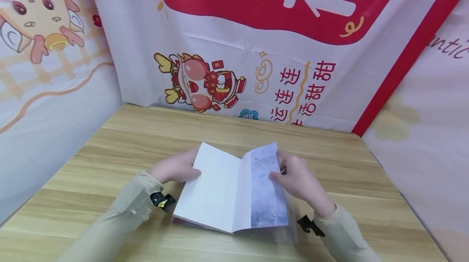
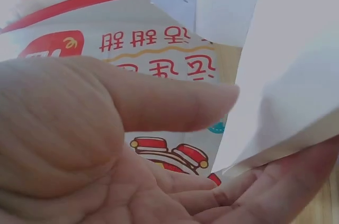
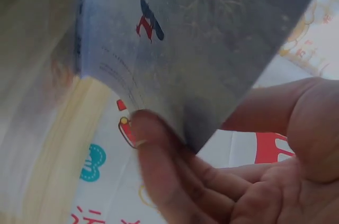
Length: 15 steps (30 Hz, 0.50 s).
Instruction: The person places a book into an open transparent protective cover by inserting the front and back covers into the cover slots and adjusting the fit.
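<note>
Over the table (image 1: 110,152), the open book (image 1: 216,184), its long axis running near to far, is gripped at its left edge by the left hand (image 1: 176,167), while its blue page (image 1: 266,197) is pinched at the right edge by the nearer right hand (image 1: 299,176).

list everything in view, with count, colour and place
table: 1, light brown, lower part of head view
book: 1, white pages, open above the table
blue panel: 1, violet-blue, right side of book
see-through layer: at least 1, clear, below blue panel
hanging cloths: 3, mostly white, printed, behind, left and right of table
wrist straps: 2, mostly black, left and right
sleeves: 2, beige, left and right
left grip: 1, bare, book's left edge
right grip: 1, bare, pinching blue panel
</note>
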Each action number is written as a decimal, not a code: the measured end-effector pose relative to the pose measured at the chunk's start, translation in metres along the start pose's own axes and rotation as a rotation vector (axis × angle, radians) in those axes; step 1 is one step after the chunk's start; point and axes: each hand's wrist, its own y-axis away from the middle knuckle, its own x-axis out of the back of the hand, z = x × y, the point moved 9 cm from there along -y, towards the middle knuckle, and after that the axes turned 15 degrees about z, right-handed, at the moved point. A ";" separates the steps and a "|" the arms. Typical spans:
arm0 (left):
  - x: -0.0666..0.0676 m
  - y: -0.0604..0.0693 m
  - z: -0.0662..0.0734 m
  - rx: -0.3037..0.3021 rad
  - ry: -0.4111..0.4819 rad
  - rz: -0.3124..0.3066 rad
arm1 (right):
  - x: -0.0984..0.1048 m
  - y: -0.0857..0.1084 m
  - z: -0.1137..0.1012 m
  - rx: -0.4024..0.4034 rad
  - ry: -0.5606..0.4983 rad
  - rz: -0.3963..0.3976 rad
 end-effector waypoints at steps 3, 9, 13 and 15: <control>-0.005 0.000 -0.003 0.034 0.026 -0.042 | 0.000 0.000 -0.001 0.004 -0.025 0.013; -0.012 0.001 -0.013 0.126 0.050 -0.099 | -0.003 0.001 -0.005 0.014 -0.046 0.013; -0.014 0.002 -0.016 0.125 0.016 -0.108 | -0.001 0.002 -0.010 0.027 -0.050 0.015; -0.014 0.002 -0.017 0.128 0.010 -0.110 | 0.000 0.003 -0.012 0.026 -0.058 0.016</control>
